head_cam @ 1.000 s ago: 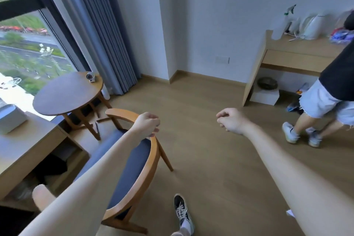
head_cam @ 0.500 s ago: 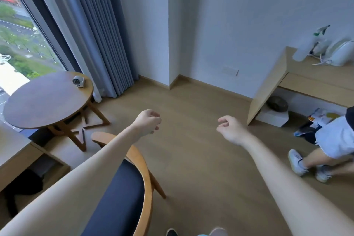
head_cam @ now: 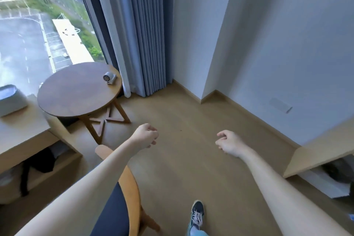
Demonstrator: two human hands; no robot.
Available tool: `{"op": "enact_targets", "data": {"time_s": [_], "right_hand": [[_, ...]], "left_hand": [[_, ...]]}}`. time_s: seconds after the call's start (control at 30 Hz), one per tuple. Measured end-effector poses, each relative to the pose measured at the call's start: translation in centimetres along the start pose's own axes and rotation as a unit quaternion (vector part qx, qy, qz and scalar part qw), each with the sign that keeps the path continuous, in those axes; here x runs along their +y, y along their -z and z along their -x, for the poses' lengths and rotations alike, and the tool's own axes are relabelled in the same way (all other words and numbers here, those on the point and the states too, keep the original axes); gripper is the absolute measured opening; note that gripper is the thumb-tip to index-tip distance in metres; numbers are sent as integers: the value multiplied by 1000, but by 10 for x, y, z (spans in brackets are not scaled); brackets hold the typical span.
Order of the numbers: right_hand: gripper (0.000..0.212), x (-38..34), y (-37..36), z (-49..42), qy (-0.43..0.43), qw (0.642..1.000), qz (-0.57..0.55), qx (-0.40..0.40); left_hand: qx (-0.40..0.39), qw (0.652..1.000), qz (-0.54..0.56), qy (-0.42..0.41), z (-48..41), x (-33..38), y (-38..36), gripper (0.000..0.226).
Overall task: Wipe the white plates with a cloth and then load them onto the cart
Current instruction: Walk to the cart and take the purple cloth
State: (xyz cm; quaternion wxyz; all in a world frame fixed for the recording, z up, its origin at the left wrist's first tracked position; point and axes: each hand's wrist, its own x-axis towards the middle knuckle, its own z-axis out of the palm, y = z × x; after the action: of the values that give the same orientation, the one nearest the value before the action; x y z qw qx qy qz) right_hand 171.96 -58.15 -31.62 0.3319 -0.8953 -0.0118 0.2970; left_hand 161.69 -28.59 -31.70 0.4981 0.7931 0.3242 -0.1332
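Note:
No white plate, cloth or cart shows in the head view. My left hand (head_cam: pixel 146 137) is held out in the air over the wooden floor, fingers curled into a fist with nothing in it. It hovers just past the top rail of a wooden chair (head_cam: pixel 132 188) with a dark blue seat. My right hand (head_cam: pixel 230 142) is stretched out at the same height, fingers curled in and empty as well.
A round wooden table (head_cam: pixel 76 90) with a small white device (head_cam: pixel 109 78) stands by the window and blue curtain (head_cam: pixel 143 34). A desk (head_cam: pixel 21 130) with a white box (head_cam: pixel 11 100) is at left, a wooden shelf unit (head_cam: pixel 316 151) at right. My shoe (head_cam: pixel 197 214) is below.
The view has swung left toward the window corner, and the other person has left the frame. My left hand came off the chair's back rail; both hands stay curled and empty.

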Motion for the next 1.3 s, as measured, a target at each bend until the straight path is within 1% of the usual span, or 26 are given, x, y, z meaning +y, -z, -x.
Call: {"op": "enact_targets", "data": {"time_s": [0.1,0.17,0.27,0.37,0.43,0.57,0.67,0.87,1.0,1.07,1.2,1.3], "right_hand": [[37,-41,33,-54,48,998,26,-23],[35,-72,49,-89,85,995,34,-32],[32,-114,51,-129,120,991,40,-49],[30,-145,27,-162,147,983,51,-92],[30,-160,5,-179,162,975,87,-123],[26,-176,-37,-215,182,951,155,-198],[20,-196,-57,-248,180,939,184,-229],[15,-290,-85,-318,194,925,217,-244],[17,-362,-115,-354,213,931,185,-233],[17,-386,-134,-364,213,929,180,-243],[15,-410,-181,-375,208,901,245,-292],[17,-428,-220,-385,213,866,311,-328]], "left_hand": [[32,999,2,-1,-33,33,20,27],[73,997,23,-5,-49,50,35,28],[110,992,56,15,-58,58,49,29],[121,989,66,44,-64,50,55,29],[134,985,78,80,-69,38,58,30],[156,968,118,155,-88,8,64,30],[160,954,158,200,-116,-9,74,30],[174,938,212,211,-189,-7,133,28],[176,941,210,198,-228,-8,186,25],[182,938,216,202,-238,-16,208,23],[194,919,256,228,-237,-46,226,22],[205,892,294,276,-228,-80,226,17]]}}
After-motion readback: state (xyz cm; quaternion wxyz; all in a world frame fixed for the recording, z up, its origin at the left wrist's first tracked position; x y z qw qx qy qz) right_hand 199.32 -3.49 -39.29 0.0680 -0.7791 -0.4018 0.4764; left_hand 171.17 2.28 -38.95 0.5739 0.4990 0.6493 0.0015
